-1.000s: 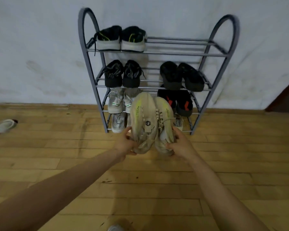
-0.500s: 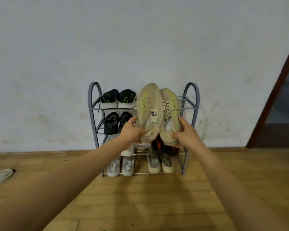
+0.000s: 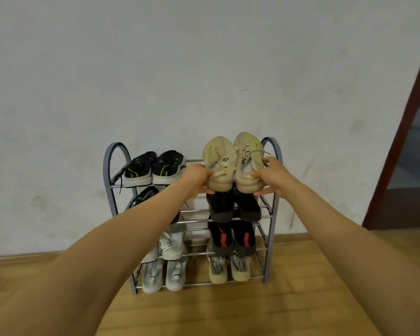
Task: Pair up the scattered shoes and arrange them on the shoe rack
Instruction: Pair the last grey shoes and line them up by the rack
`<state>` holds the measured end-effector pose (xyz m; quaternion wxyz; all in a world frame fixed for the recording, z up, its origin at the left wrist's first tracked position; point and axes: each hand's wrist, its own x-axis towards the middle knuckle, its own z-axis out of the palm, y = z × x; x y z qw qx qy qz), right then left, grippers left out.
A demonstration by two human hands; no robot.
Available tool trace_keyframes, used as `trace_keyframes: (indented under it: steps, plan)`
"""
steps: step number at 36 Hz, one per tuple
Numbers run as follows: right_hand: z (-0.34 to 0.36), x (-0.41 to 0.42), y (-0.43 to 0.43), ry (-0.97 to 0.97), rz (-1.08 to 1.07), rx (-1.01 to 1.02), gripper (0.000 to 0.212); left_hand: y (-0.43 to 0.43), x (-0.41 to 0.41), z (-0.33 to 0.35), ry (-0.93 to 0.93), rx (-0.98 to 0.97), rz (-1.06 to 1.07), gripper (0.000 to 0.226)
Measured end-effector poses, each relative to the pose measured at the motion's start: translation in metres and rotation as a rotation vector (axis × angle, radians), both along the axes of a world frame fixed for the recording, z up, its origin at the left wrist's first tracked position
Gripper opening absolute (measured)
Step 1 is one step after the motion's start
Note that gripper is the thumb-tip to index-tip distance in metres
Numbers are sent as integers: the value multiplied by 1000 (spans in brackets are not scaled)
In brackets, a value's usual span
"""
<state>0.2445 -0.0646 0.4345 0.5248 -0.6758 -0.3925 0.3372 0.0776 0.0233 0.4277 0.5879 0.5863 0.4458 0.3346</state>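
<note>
2 beige sneakers (image 3: 219,163) side by side, toes up, at grey 4-tier shoe rack's (image 3: 271,238) top-right shelf

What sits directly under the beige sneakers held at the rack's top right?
A dark pair on the next shelf; its far ends are covered by the beige sneakers.

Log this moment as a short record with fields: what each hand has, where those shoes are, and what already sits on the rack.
Left hand: grips the heel of one beige shoe
Right hand: grips the heel of the other beige shoe
Placement: shoes side by side, toes toward the wall, at the right end of the rack's top shelf; resting or not, cannot tell
Top shelf, left: black pair with green marks
Beneath the hands: dark pair, red-marked black pair, pale pair
</note>
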Motion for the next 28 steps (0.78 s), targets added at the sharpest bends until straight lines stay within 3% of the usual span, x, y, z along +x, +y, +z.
trace_keyframes:
  steps: [7,13,16,20,23,28]
  plan:
    - [1,32,48,43,16,-66,35,44,31,-2,-24,-80,23,36]
    - [-6,47,84,73,-10,-101,45,65,49,4,-27,-98,43,15]
    - [-8,56,98,76,-15,-120,47,75,55,7,24,-90,21,23]
    - [-11,67,110,81,-20,-128,46,88,62,3,2,-128,29,10]
    - [-15,73,115,85,-14,-137,43,95,69,-6,16,-97,19,23]
    - [-22,84,117,105,-9,-131,40,99,74,-16,-8,-119,48,13]
